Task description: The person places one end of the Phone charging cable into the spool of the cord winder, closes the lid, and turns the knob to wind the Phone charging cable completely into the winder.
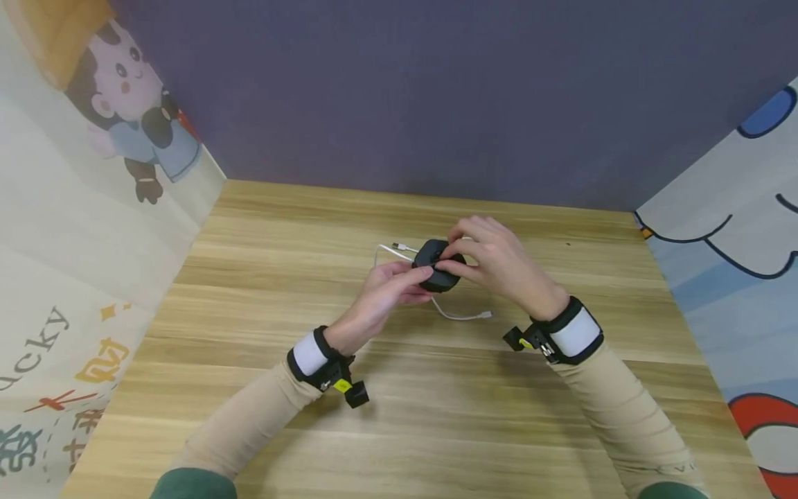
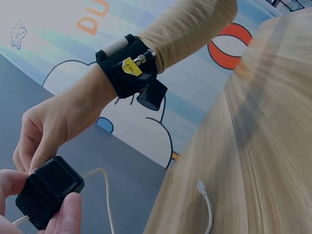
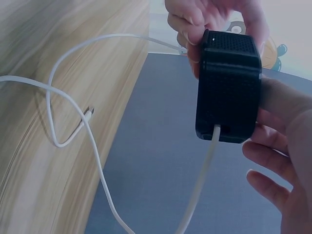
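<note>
A small black case point(image 1: 442, 281) with a dotted, textured surface is held up over the wooden table between both hands. White cable runs out of it on two sides; in the right wrist view one strand point(image 3: 204, 170) leaves through a hole at its end. My left hand point(image 1: 389, 285) grips the case from the near left, thumb on top. From the far right, the right hand point(image 1: 495, 256) pinches the case's edge with thumb and fingertips. A USB plug point(image 1: 404, 247) lies left of the case, and a small white plug point(image 1: 486, 314) lies to its near right.
Under the hands spreads a light wood-grain table point(image 1: 436, 430). A dark blue-grey panel point(image 1: 399, 97) rises at its far edge, with printed cartoon walls at left point(image 1: 75, 242) and right point(image 1: 717, 277). Both wrists wear black straps with small cameras.
</note>
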Demonstrator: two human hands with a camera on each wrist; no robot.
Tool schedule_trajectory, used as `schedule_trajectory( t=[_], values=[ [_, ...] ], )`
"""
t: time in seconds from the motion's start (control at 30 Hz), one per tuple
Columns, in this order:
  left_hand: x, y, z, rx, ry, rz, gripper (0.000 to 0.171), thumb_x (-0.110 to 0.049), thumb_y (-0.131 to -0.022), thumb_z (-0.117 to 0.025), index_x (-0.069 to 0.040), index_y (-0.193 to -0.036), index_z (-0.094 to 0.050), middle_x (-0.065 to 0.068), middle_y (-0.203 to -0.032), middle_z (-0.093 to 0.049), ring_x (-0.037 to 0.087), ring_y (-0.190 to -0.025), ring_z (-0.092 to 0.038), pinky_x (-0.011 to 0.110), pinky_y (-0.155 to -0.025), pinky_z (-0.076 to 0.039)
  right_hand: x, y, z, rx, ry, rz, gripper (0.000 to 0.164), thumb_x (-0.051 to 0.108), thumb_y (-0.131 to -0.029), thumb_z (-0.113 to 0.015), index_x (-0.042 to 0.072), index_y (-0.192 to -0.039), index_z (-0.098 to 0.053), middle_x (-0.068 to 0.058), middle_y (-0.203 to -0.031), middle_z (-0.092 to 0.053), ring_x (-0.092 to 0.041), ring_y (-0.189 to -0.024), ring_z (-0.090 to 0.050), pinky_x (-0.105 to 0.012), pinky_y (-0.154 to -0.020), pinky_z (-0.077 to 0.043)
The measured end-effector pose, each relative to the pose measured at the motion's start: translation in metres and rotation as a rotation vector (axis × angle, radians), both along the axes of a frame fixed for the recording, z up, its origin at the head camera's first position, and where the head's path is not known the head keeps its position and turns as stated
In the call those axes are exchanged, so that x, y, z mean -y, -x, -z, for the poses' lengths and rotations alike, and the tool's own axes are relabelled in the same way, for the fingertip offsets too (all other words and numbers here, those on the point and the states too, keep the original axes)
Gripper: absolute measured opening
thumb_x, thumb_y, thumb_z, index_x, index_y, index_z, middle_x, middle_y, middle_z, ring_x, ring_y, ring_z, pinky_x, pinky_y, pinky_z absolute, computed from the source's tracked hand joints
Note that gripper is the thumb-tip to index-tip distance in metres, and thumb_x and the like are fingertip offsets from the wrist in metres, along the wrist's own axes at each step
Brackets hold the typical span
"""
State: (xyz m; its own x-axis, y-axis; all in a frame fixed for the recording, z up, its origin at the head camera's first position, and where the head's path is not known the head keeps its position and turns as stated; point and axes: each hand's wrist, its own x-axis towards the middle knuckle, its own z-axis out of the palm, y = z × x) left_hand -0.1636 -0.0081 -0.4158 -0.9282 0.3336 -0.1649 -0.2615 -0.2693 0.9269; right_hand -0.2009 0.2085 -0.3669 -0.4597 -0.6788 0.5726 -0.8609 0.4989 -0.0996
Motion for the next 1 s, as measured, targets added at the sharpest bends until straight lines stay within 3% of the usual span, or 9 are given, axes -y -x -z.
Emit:
schedule_trajectory(
  t=[0.33,0.8,1.0],
  values=[
    [0.000,-0.002,0.001,-0.016,-0.003,-0.016,0.035,-0.013,-0.100,-0.066,0.011,-0.125,-0.061,0.018,-0.107,-0.074,0.017,-0.083,-0.074,0.030,-0.085,-0.063,0.007,-0.007,-0.001,-0.016,0.018,0.077,0.021,0.023,-0.083,-0.089,0.005,-0.084,-0.077,-0.009,-0.094,-0.065,-0.027,-0.088,-0.059,-0.041,-0.076,-0.050],
    [0.000,-0.004,-0.001,-0.015,0.000,-0.045,0.034,-0.010,-0.100,-0.066,0.012,-0.125,-0.061,0.014,-0.103,-0.076,0.013,-0.076,-0.073,0.028,-0.081,-0.063,0.018,-0.017,0.004,-0.031,0.068,0.207,0.025,0.020,-0.081,-0.090,0.002,-0.077,-0.074,-0.010,-0.090,-0.064,-0.032,-0.088,-0.062,-0.049,-0.085,-0.053],
    [0.001,-0.005,-0.001,-0.014,0.002,-0.045,0.035,-0.011,-0.100,-0.066,0.011,-0.126,-0.062,0.017,-0.106,-0.076,0.012,-0.077,-0.074,0.028,-0.081,-0.063,0.022,-0.020,0.006,-0.025,0.089,0.256,0.028,0.021,-0.080,-0.091,0.002,-0.072,-0.072,-0.012,-0.091,-0.063,-0.034,-0.088,-0.060,-0.050,-0.080,-0.052]
  ],
)
